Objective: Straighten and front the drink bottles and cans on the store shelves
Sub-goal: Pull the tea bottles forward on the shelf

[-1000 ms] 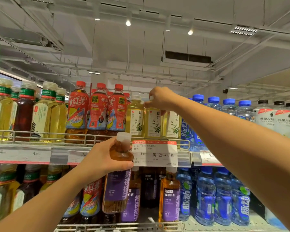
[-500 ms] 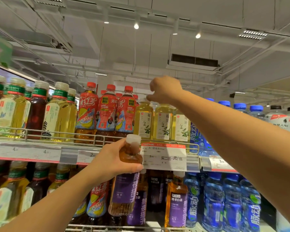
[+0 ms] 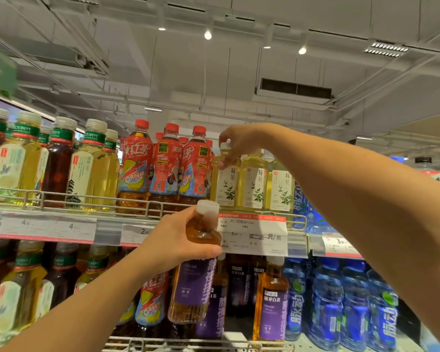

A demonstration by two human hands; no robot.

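Pale-yellow tea bottle (image 3: 226,179) pinched at its cap by the right hand (image 3: 235,143)

Left hand (image 3: 174,241) grips an unshelved purple-labelled bottle (image 3: 192,280); neighbouring rows already face front.

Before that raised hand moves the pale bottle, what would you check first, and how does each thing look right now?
1. Right hand holds the pale tea bottle at its cap: ok.
2. Bottle upright: ok.
3. Its label faces front: ok.
4. Left hand firmly grips the purple-label bottle: ok.
5. Rail unbroken along the shelf front: ok.
6. Free space behind the pale row: cannot tell.
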